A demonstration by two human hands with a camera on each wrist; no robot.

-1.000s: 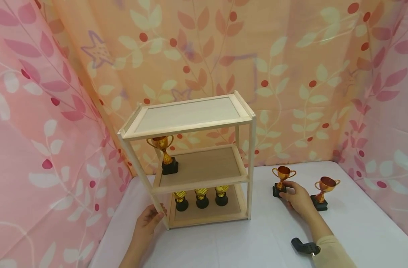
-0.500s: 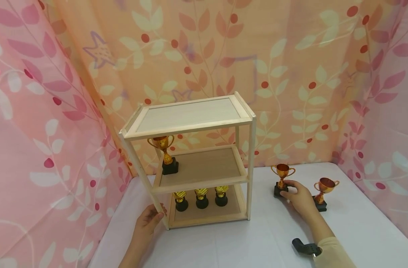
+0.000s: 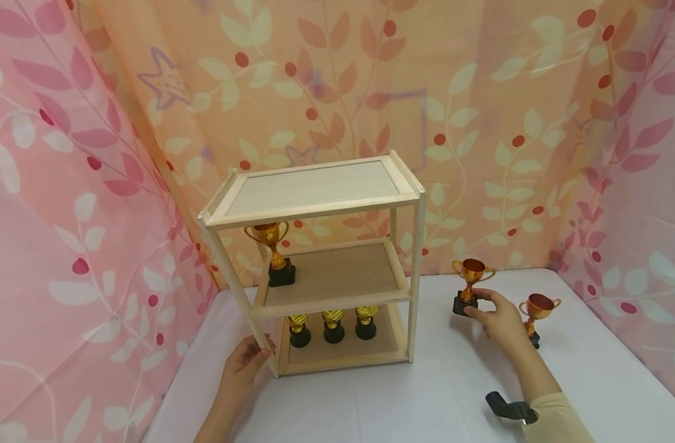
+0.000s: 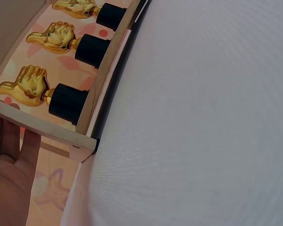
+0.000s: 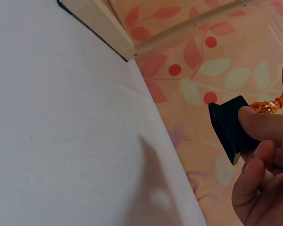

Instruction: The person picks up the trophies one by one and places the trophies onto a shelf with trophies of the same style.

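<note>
Your right hand (image 3: pixel 500 320) pinches a cup trophy (image 3: pixel 470 284) by its black base, thumb on one face and fingers curled on the other; the right wrist view shows that base (image 5: pixel 231 126) clear of the white table (image 3: pixel 426 400). This trophy sits near the table's back edge, right of the shelf (image 3: pixel 315 258). A second cup trophy (image 3: pixel 536 311) stands just behind your hand, toward the right edge, partly hidden by it.

Your left hand (image 3: pixel 245 363) grips the shelf's front left post near its foot; the left wrist view shows straight fingers (image 4: pixel 14 155) lying against the bottom corner.

The shelf has three tiers. The top one is bare wood. The middle one carries one cup trophy (image 3: pixel 273 252) at its left end. The bottom one holds three thumbs-up trophies (image 3: pixel 333 325) in a row along the front, gold hands on round black bases.

That makes three cup trophies and three thumbs-up ones, six altogether. Patterned curtains (image 3: pixel 481 123) hang behind the table on three sides.
</note>
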